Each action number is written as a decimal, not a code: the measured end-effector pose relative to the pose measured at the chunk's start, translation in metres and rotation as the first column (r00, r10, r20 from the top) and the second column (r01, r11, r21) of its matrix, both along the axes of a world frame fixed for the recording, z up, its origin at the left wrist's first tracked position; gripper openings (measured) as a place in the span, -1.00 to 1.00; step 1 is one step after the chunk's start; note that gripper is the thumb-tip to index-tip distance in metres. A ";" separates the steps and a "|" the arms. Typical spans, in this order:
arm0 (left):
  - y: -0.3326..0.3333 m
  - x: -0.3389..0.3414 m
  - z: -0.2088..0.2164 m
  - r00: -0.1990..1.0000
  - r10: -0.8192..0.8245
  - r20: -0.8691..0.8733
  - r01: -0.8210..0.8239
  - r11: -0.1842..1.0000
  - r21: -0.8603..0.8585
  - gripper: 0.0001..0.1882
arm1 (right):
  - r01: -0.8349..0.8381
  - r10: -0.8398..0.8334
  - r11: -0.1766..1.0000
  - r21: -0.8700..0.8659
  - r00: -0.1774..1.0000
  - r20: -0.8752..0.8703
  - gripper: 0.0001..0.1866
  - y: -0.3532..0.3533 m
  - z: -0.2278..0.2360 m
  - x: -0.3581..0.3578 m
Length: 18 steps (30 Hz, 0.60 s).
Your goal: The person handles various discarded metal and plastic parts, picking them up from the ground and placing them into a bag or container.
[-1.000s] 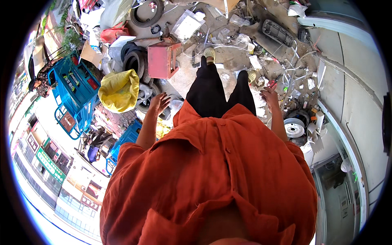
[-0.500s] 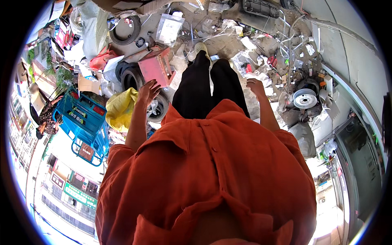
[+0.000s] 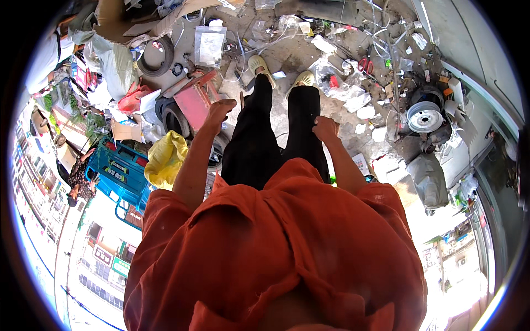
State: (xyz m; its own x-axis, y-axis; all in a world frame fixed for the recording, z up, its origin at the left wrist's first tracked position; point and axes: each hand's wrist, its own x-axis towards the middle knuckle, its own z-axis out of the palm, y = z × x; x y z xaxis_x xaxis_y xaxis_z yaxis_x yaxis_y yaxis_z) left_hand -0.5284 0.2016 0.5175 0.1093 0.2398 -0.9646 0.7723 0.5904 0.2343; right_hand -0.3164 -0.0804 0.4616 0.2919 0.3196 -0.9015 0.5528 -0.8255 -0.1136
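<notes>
My left hand (image 3: 222,110) is loosely closed in the air, with nothing visible in it. Below and beyond it is a red metal box (image 3: 197,98). My right hand (image 3: 326,128) is also curled closed beside my right thigh, its fingertips at the edge of my black trousers (image 3: 303,118); whether they touch the cloth I cannot tell. No object shows in that hand. My feet in pale clogs (image 3: 302,80) are on the littered ground, the left one farther forward.
Tyres (image 3: 175,117) and a yellow sack (image 3: 167,160) lie at left, near a blue cargo tricycle (image 3: 122,171) with a person beyond it. Plastic scraps, red-handled scissors (image 3: 365,65) and a white wheel rim (image 3: 424,117) are at right. A grey sack (image 3: 429,179) stands near the wall.
Both hands have moved inward and their fingers have curled from spread to closed. My feet have shifted, and both clogs now show. The surroundings have shifted slightly in view.
</notes>
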 end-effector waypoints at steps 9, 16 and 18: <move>0.021 -0.085 0.005 0.947 0.280 -0.161 -0.276 0.960 0.047 -0.57 | 0.199 -0.202 0.979 0.043 0.975 0.087 -0.69 0.000 0.000 0.045; 0.105 -0.141 -0.038 0.881 0.447 -0.153 -0.442 0.894 0.068 -0.55 | 0.225 -0.241 0.966 0.131 0.962 0.129 -0.71 0.061 -0.031 0.046; 0.149 -0.152 -0.057 0.825 0.547 -0.144 -0.535 0.837 0.114 -0.54 | 0.224 -0.245 0.958 0.178 0.964 0.107 -0.70 0.106 -0.043 0.044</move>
